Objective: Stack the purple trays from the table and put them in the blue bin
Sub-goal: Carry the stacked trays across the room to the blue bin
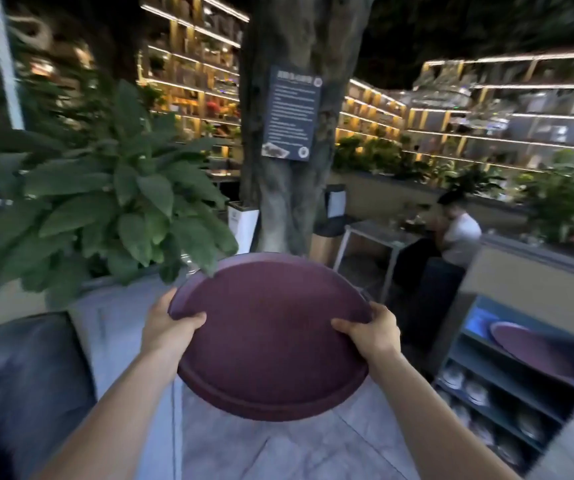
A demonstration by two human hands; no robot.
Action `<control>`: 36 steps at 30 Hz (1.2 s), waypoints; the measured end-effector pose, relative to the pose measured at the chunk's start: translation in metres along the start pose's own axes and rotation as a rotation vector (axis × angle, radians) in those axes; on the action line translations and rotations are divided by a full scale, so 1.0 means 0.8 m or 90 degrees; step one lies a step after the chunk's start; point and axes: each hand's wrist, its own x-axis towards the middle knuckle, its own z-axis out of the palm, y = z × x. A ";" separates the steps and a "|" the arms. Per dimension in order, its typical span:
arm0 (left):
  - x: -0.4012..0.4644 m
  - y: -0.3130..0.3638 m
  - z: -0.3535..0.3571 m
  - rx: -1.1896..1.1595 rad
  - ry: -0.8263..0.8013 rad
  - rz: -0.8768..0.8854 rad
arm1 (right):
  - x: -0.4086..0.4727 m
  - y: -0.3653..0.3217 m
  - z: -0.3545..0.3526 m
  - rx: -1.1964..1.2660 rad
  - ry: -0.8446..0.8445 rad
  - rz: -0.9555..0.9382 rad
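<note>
I hold a round purple tray in front of me above the tiled floor; its rim hints at more than one stacked, but I cannot tell. My left hand grips its left rim, thumb on top. My right hand grips its right rim the same way. At the right, another purple tray lies tilted in the blue bin on the top level of a shelf unit.
A large leafy plant stands at the left and a tree trunk straight ahead. A dark cushioned seat is at my lower left. Shelves with dishes sit under the bin. A seated person is at a table beyond.
</note>
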 end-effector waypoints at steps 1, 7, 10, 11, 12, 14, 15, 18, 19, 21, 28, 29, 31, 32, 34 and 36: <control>-0.008 0.000 0.027 0.007 -0.031 -0.007 | 0.002 0.012 -0.026 0.007 0.028 0.012; -0.062 0.005 0.197 0.029 -0.186 0.033 | 0.020 0.078 -0.186 0.010 0.175 0.065; -0.096 0.007 0.289 0.035 -0.256 0.042 | 0.033 0.109 -0.270 0.002 0.237 0.087; -0.109 0.007 0.319 0.034 -0.278 0.043 | 0.037 0.120 -0.298 0.007 0.259 0.096; -0.123 0.007 0.350 0.030 -0.298 0.042 | 0.042 0.131 -0.326 0.011 0.280 0.103; -0.151 0.004 0.409 0.026 -0.335 0.041 | 0.049 0.153 -0.379 0.018 0.315 0.114; -0.164 0.001 0.437 0.022 -0.356 0.042 | 0.052 0.163 -0.404 0.021 0.333 0.121; -0.201 -0.004 0.515 0.023 -0.420 0.041 | 0.059 0.189 -0.474 0.010 0.391 0.134; -0.212 -0.007 0.537 0.024 -0.437 0.041 | 0.060 0.197 -0.494 0.000 0.408 0.137; -0.234 -0.012 0.579 0.032 -0.465 0.042 | 0.065 0.212 -0.528 -0.011 0.438 0.146; -0.266 -0.044 0.692 0.055 -0.485 0.053 | 0.111 0.264 -0.594 -0.039 0.470 0.191; -0.264 -0.051 0.707 0.058 -0.488 0.049 | 0.122 0.272 -0.596 -0.042 0.468 0.200; -0.255 -0.065 0.737 0.062 -0.498 0.042 | 0.148 0.289 -0.596 -0.048 0.466 0.216; -0.248 -0.073 0.753 0.064 -0.502 0.041 | 0.164 0.297 -0.596 -0.048 0.465 0.224; -0.229 -0.090 0.789 0.065 -0.503 0.038 | 0.204 0.313 -0.593 -0.047 0.461 0.235; -0.206 -0.107 0.828 0.063 -0.502 0.024 | 0.250 0.326 -0.589 -0.051 0.458 0.243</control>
